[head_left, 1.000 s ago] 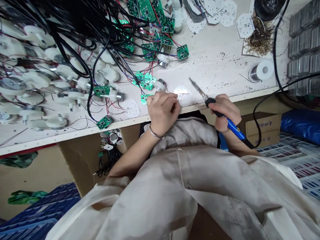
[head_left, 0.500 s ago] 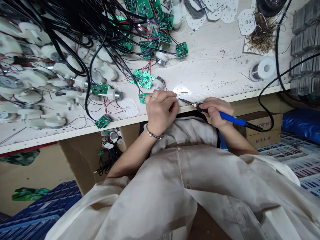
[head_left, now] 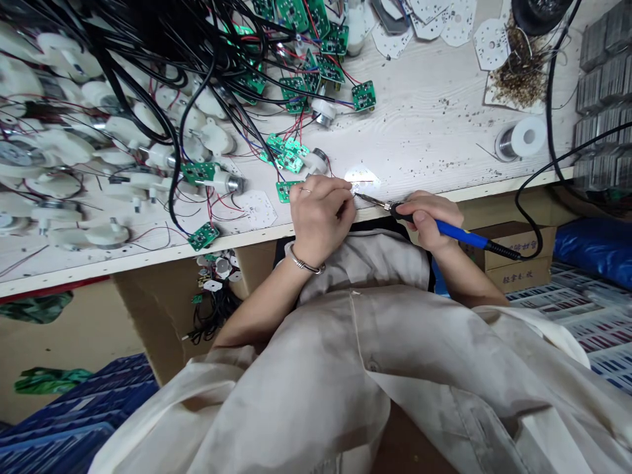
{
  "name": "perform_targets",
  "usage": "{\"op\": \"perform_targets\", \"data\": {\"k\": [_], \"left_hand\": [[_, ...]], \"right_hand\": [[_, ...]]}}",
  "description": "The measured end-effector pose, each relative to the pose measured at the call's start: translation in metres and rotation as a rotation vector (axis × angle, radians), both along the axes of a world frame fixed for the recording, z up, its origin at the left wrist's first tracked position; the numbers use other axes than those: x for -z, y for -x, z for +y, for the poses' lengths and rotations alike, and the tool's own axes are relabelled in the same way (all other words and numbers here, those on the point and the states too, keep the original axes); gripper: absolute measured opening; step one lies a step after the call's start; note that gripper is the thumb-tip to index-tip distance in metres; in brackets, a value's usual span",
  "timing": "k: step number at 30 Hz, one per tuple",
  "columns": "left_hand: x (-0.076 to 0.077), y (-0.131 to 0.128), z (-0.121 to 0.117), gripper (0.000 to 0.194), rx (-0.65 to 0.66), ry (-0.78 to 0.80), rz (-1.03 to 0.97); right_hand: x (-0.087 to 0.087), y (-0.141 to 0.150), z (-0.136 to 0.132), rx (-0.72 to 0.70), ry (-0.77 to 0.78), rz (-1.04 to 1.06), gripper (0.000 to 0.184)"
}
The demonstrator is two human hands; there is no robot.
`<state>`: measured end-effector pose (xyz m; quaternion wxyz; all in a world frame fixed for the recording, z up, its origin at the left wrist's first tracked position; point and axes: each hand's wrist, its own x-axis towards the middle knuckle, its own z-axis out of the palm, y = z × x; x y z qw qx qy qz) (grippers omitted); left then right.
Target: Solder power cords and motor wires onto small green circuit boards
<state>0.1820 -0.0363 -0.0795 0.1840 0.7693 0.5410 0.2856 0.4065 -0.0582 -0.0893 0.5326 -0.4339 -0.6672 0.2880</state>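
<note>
My right hand (head_left: 434,218) grips a soldering iron (head_left: 457,235) with a blue and black handle. Its metal tip points left and meets a small white circuit board (head_left: 364,176) at the table's front edge. My left hand (head_left: 320,209) is closed beside the board, thumb and fingers pinched at its left side; what lies between the fingertips is too small to make out. A thin red wire lies across the board. Just left of my left hand, a green circuit board (head_left: 285,191) is partly covered, and a white motor unit (head_left: 316,161) sits behind it.
Black cables (head_left: 162,39), several white motor housings (head_left: 64,148) and green boards crowd the left. A solder spool (head_left: 527,137) stands at the right, near a debris-covered pad (head_left: 516,82). The iron's black cord (head_left: 530,191) loops over the table's right edge. White boards (head_left: 457,23) lie at the back.
The view has shifted slightly, so the table things appear a little to the right. Both hands keep nearly the same pose, with the iron's tip still at the white board.
</note>
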Motion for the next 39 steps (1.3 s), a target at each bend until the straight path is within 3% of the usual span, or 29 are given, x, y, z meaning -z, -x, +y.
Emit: {"op": "perform_targets", "data": {"k": [7,15,19,26,30,34,39], "left_hand": [[0.001,0.0,0.0,0.012,-0.005,0.003,-0.004],[-0.001,-0.001,0.0,0.012,-0.006,-0.019,0.006],[-0.001,0.001,0.0,0.012,0.005,0.016,-0.003],[0.0,0.001,0.0,0.012,-0.012,-0.056,0.007],[0.006,0.004,0.003,0.01,0.01,-0.141,-0.05],[0.011,0.007,0.007,0.011,0.045,-0.223,-0.037],[0.007,0.007,0.007,0.014,0.057,-0.237,0.031]], "right_hand": [[0.0,0.0,0.0,0.05,0.043,-0.06,0.044],[0.003,-0.003,0.0,-0.001,0.011,-0.078,0.034],[0.002,0.0,-0.001,0.094,0.075,-0.034,0.045],[0.003,0.006,-0.005,0.242,0.039,0.137,0.034],[0.003,-0.014,-0.009,0.507,-0.055,-0.029,0.033],[0.016,-0.046,-0.029,0.582,-0.403,-0.308,0.029],[0.047,-0.059,-0.06,0.604,-0.303,-0.49,0.028]]}}
